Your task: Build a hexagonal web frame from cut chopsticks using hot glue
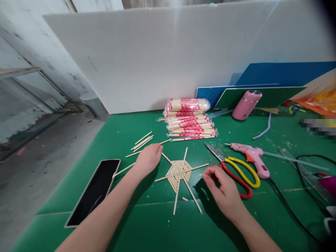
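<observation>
My left hand (150,158) is closed over a thin wooden chopstick (165,141), whose end sticks out past the fingertips; the fingers hide its middle. My right hand (220,183) pinches a short piece of stick (201,174), with only its pale tip showing. Between the hands lies a web of sticks (173,173): long chopsticks cross at the centre, with shorter pieces set in rings between them. A small cut piece (185,199) rests just below it. Several loose sticks (143,142) are beyond my left hand, and another stick (124,169) runs under the wrist.
Wrapped chopstick bundles (190,119) are stacked at the back. Red-and-yellow scissors (233,171) and a pink glue gun (252,157) with a cord lie right. A phone (94,192) is left, a pink flask (246,105) back right. A white board (157,59) stands behind.
</observation>
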Available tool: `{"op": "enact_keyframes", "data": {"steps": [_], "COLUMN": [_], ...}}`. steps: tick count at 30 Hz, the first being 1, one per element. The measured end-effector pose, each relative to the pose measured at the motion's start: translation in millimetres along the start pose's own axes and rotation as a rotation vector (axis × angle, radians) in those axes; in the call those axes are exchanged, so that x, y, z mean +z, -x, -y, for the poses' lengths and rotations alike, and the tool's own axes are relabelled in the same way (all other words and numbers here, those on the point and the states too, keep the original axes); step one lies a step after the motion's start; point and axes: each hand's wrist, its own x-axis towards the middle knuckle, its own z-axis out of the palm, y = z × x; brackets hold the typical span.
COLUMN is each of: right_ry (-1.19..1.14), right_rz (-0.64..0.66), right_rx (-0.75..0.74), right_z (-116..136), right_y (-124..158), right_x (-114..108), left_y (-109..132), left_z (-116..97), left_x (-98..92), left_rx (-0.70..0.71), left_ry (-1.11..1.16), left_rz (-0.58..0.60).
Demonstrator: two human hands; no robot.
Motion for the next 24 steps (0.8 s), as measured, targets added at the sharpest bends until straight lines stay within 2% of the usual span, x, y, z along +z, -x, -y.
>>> {"op": "enact_keyframes", "data": {"steps": [4, 7, 10, 13, 16, 17, 18, 20, 22, 24], "right_ry": [-0.028, -0.053, -0.062, -0.059, -0.061, -0.059, -0.054, -0.039, -0.027, -0.023], "right_rz": [0.073, 0.113, 0.167, 0.177, 0.181, 0.188, 0.195, 0.205, 0.215, 0.244], "right_rx": [0.033, 0.086, 0.121, 0.128, 0.133, 0.138, 0.143, 0.154, 0.158, 0.144], "right_z": [-2.1, -4.6, -5.7, -6.2, -7.5, -7.9, -8.1, -7.3, -4.1, 1.1], "right_y": [2.4, 2.4, 2.7, 3.4, 3.6, 3.4, 3.0, 1.8, 0.6, -0.4], "right_x": [-1.0, -2.3, -0.5, 1.5, 2.0, 2.2, 2.6, 4.2, 6.8, 10.1], "left_y": [-22.2, -24.3, -21.0, -9.5, 14.0, 23.6, 33.3, 50.9, 63.9, 71.7], "left_z": [-1.4, -0.8, 0.9, 0.0, -8.8, -13.6, -18.9, -29.4, -37.8, -42.6], "left_x": [20.2, 28.0, 28.0, 22.3, 16.6, 16.3, 17.2, 22.7, 31.3, 39.9], "left_rx": [-0.103, -0.132, -0.115, -0.092, -0.057, -0.02, 0.088, 0.301, 0.384, 0.396], "left_ry": [-0.035, -0.064, -0.067, -0.041, 0.002, 0.027, 0.105, 0.219, 0.316, 0.385], "left_rz": [0.014, -0.018, -0.083, -0.223, -0.372, -0.421, -0.486, -0.451, -0.384, -0.277]}}
